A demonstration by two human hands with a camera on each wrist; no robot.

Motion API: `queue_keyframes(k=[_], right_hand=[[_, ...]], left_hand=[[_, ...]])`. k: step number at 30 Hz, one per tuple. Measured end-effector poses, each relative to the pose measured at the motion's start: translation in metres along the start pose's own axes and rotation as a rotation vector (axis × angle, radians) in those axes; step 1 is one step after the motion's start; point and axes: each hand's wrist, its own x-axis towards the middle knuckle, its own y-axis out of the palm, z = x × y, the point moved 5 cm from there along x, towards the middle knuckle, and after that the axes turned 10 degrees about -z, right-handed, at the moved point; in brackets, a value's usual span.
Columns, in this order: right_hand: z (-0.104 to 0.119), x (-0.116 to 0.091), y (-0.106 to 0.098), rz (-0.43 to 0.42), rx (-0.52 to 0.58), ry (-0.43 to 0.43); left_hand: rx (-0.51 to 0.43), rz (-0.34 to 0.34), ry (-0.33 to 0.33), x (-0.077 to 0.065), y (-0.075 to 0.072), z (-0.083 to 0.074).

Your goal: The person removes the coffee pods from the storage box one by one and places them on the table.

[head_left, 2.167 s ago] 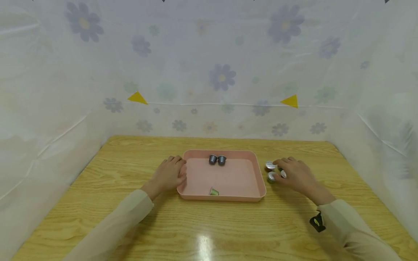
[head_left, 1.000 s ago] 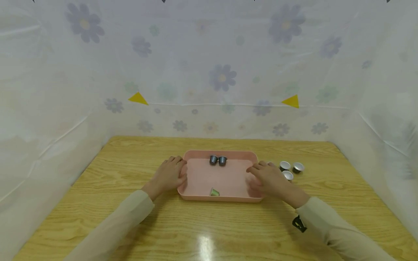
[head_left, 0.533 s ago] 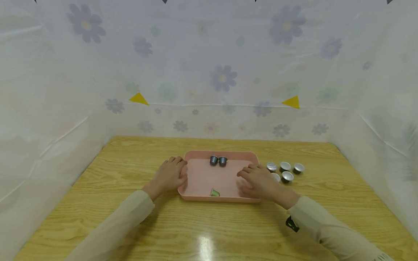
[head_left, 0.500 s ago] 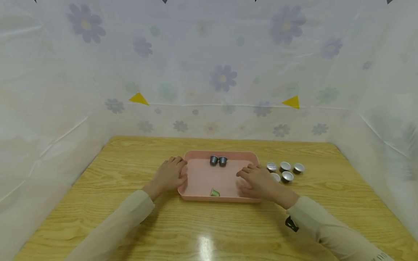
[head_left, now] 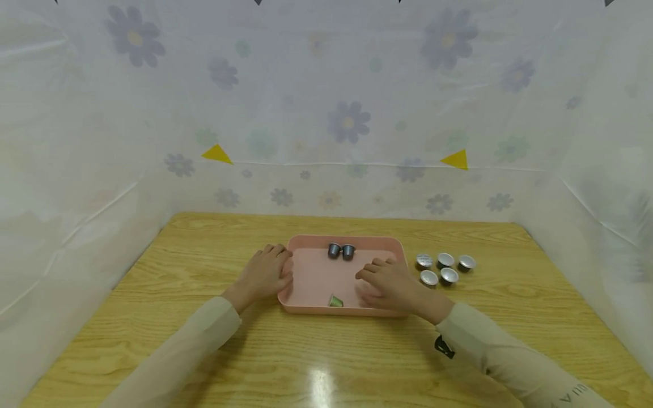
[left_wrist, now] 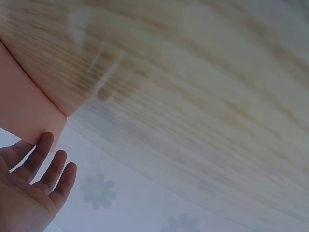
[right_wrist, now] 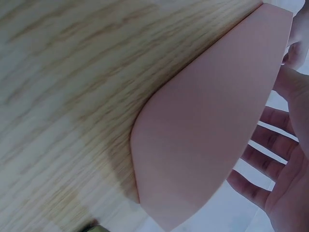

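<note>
In the head view a shallow pink tray (head_left: 343, 311) lies on the table. Two dark grey coffee capsules (head_left: 348, 252) stand side by side at its far wall, and a green coffee capsule (head_left: 335, 301) lies tipped at the near wall. My left hand (head_left: 261, 272) rests at the tray's left rim; its fingers (left_wrist: 58, 164) look loosely straight at a tray corner in the left wrist view. My right hand (head_left: 393, 285) hovers over the tray's right side. Its fingers (right_wrist: 270, 142) are spread, with their tips partly hidden behind the tray wall and no capsule showing among them.
Right of the tray, several coffee capsules (head_left: 445, 260) stand with silver lids up in two loose rows. The wooden table (head_left: 204, 351) is enclosed by pale flowered sheeting (head_left: 285, 102) at the back and sides. A black clip (head_left: 444, 347) hangs at the right sleeve.
My right hand has moved left from the capsules beside the tray to over its right part, uncovering the capsules there. My left hand has stayed at the left rim.
</note>
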Motion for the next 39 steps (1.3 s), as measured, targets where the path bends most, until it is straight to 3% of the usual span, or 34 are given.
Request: queue_keyframes(k=[10, 20, 30, 39], right_hand=[[0.011, 0.013, 0.002, 0.018, 0.037, -0.037], [0.019, 0.025, 0.005, -0.051, 0.04, -0.138], [0.025, 0.036, 0.009, 0.107, 0.094, -0.085], [0.028, 0.041, 0.012, 0.161, 0.102, -0.061]], left_hand=[[0.005, 0.001, 0.004, 0.0, 0.001, 0.001], [-0.004, -0.005, 0.003, 0.001, -0.001, 0.0], [-0.008, -0.006, 0.003, 0.0, -0.002, -0.001], [-0.016, -0.003, 0.006, 0.0, -0.003, -0.002]])
